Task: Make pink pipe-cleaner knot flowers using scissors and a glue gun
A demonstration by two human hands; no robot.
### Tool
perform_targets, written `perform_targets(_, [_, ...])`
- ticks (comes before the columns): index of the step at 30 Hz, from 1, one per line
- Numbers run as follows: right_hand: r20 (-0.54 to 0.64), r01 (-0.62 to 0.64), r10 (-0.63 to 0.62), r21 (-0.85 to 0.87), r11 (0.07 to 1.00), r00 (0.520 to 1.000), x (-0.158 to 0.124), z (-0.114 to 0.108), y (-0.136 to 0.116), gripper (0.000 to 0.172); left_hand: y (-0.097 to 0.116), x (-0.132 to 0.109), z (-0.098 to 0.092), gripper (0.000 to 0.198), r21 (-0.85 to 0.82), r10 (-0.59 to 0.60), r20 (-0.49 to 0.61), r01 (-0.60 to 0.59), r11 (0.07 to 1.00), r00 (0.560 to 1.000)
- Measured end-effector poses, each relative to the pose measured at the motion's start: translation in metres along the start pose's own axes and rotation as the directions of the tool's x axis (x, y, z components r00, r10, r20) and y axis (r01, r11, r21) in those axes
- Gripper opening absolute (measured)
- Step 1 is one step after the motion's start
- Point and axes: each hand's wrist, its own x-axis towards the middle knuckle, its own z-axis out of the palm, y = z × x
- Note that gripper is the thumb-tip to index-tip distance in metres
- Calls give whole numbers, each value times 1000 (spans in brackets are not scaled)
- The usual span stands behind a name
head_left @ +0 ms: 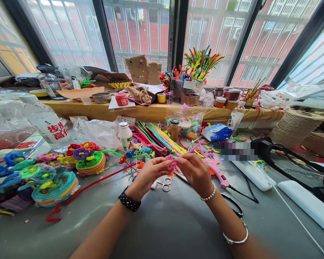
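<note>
A small pink pipe-cleaner flower (171, 163) with looped petals is held up over the middle of the table. My left hand (150, 175) pinches its left side between thumb and fingers. From the other side my right hand (196, 173) has its fingers closed at the flower's right edge; the exact grip is partly hidden. Below and between the hands lie small scissors (165, 184) with pale handles. A pink hot glue gun (217, 172) rests just right of my right hand, and loose coloured pipe cleaners (153, 138) are spread behind both hands.
Finished pipe-cleaner flowers (44, 176) crowd the left, with a red pipe cleaner (97, 183) stretching from them. A white bottle (125, 136) and a brown jar (174, 130) stand behind. White power strips (255, 174), a black strap (283, 162) and a twine spool (297, 126) are at right.
</note>
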Motion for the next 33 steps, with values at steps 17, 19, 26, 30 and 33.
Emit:
perform_targets(17, [111, -362, 345, 262, 894, 932, 7, -2, -9, 7, -5, -1, 10, 19, 443, 366, -102, -287, 849, 925])
perform_targets(19, [126, -402, 382, 294, 867, 916, 9, -3, -10, 7, -8, -2, 10, 18, 533, 457, -83, -348, 771, 886])
perform_targets(26, [337, -655, 569, 498, 568, 750, 11, -3, -12, 18, -10, -8, 12, 14, 815, 700, 119, -472, 336, 704])
perform_targets(30, [569, -789, 613, 594, 155, 548, 11, -2, -11, 23, -13, -10, 11, 19, 815, 704, 208, -519, 260, 679])
perform_targets(33, [688, -797, 554, 600, -70, 469, 12, -2, -10, 27, -14, -12, 11, 19, 799, 694, 201, -526, 292, 691])
